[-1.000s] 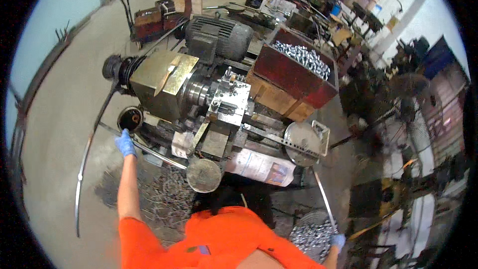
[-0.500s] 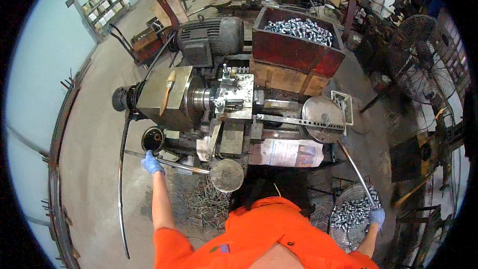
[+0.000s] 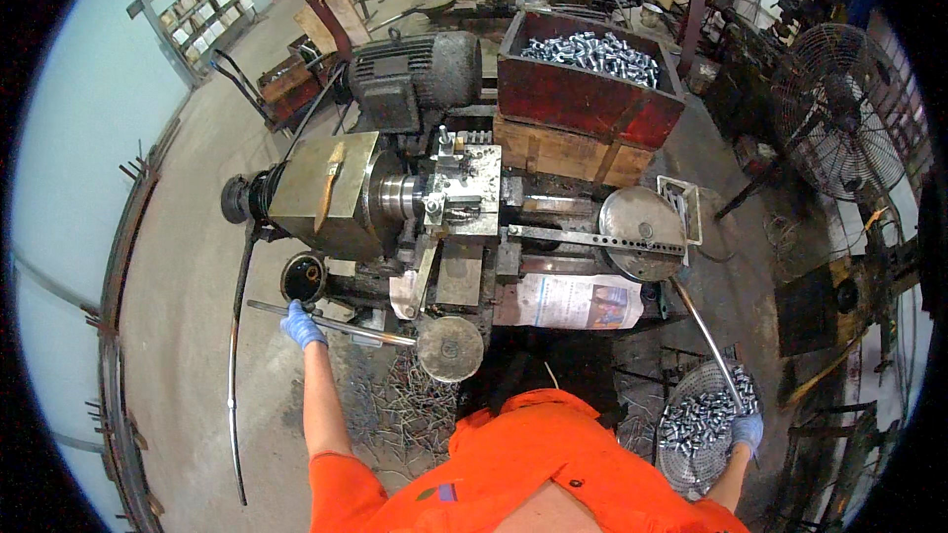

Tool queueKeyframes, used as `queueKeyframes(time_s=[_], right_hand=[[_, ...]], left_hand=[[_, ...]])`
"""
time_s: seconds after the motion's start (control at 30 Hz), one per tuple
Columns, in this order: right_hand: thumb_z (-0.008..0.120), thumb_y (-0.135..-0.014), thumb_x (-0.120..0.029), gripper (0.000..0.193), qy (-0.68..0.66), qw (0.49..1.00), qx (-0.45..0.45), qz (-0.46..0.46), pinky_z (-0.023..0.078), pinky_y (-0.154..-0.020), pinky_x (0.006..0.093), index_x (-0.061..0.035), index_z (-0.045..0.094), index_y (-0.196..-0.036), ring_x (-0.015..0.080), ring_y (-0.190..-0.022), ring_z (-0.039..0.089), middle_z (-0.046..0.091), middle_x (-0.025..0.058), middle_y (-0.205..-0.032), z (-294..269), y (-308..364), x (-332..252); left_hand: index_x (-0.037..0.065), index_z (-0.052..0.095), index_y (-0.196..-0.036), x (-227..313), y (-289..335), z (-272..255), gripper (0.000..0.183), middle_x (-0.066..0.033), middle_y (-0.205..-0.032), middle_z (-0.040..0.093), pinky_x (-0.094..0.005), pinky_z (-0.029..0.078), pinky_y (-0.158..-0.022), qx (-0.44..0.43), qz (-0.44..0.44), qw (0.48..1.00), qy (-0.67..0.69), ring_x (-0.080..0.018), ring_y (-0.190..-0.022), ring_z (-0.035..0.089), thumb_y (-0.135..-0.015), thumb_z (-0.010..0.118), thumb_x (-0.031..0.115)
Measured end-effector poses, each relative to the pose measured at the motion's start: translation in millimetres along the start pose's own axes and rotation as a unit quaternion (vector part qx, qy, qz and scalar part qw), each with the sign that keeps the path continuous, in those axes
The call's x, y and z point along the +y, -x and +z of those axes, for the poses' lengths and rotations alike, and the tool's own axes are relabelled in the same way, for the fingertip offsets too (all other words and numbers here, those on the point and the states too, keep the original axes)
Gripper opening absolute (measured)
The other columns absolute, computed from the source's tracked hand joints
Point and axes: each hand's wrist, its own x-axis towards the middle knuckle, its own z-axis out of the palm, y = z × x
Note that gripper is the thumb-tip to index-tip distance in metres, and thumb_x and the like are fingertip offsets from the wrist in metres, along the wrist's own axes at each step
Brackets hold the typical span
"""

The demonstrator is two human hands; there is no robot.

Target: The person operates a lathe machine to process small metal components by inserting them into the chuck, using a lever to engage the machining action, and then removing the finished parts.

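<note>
My left hand (image 3: 302,324), in a blue glove, is closed round a metal lever (image 3: 367,333) that runs to a round metal disc (image 3: 450,348) at the front of a lathe-like machine (image 3: 464,192). Far to the right, my right hand (image 3: 748,431), gloved too, grips the lower end of a long steel lever (image 3: 705,336). That lever slopes up to a larger round plate (image 3: 642,234), crossed by a flat bar with holes (image 3: 583,239). Below the right hand sits a mesh basket (image 3: 681,472) holding many small shiny metal parts (image 3: 696,424). Some fingers of that hand are hidden.
A red bin (image 3: 583,94) full of metal parts stands behind the machine, beside an electric motor (image 3: 415,74). A brush (image 3: 332,183) lies on the headstock cover. Metal shavings (image 3: 420,405) litter the floor. A caged fan (image 3: 834,109) stands at right.
The view has shifted very slightly. Both hands keep their holds on the levers, and neither lever has visibly turned.
</note>
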Motion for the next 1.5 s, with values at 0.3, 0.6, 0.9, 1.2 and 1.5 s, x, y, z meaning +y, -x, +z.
queueKeyframes(time_s=[0.3,0.6,0.9,1.2,1.5], right_hand=[[0.064,-0.069,-0.024,0.032,-0.047,0.998,0.025,0.033,0.048,-0.077,0.042,0.0012,0.063,-0.09,0.0374,-0.091,0.06,0.062,0.0257,-0.093,3.9,5.9,3.1],[0.064,-0.067,-0.021,0.029,-0.048,0.998,-0.021,0.032,0.049,-0.076,0.0424,0.0019,0.063,-0.084,0.0382,-0.088,0.061,0.062,0.0258,-0.089,-28.8,27.2,-18.0],[0.064,-0.067,-0.023,0.032,-0.037,0.997,-0.02,0.057,0.048,-0.078,0.0422,0.0018,0.063,-0.087,0.0391,-0.089,0.06,0.061,0.0265,-0.092,-35.0,34.6,-28.9],[0.065,-0.065,-0.025,0.036,-0.033,0.998,-0.019,0.041,0.048,-0.078,0.0425,0.0028,0.062,-0.088,0.039,-0.09,0.06,0.061,0.0262,-0.094,-34.5,38.7,-23.3],[0.066,-0.067,-0.026,0.036,-0.011,0.998,-0.024,0.06,0.048,-0.076,0.0419,0.0037,0.061,-0.087,0.039,-0.087,0.06,0.061,0.0271,-0.091,-38.2,37.7,-31.4]], left_hand=[[-0.005,0.056,-0.077,-1.1,-0.7,-0.3,0.013,-0.0091,-0.061,0.057,-0.0306,0.043,-0.039,-0.027,0.016,0.999,0.014,-0.0168,-0.043,0.052,-0.079,0.057,0.008],[-0.005,0.054,-0.079,2.7,2.8,0.9,0.013,-0.0097,-0.062,0.056,-0.0309,0.044,-0.038,-0.014,-0.001,1.0,0.021,-0.0176,-0.042,0.051,-0.078,0.058,0.007],[-0.002,0.054,-0.081,-4.6,-4.9,-4.7,0.012,-0.0085,-0.064,0.056,-0.0314,0.046,-0.038,-0.025,0.015,0.999,0.032,-0.0182,-0.044,0.052,-0.079,0.058,0.008],[-0.005,0.057,-0.081,10.6,14.6,2.7,0.014,-0.0098,-0.066,0.059,-0.0311,0.048,-0.041,-0.01,-0.003,0.999,0.041,-0.0179,-0.047,0.054,-0.079,0.058,0.009],[-0.005,0.057,-0.076,0.9,7.8,-3.0,0.014,-0.0111,-0.063,0.059,-0.0329,0.046,-0.04,-0.019,0.013,0.998,0.051,-0.0194,-0.045,0.054,-0.078,0.059,0.009]])
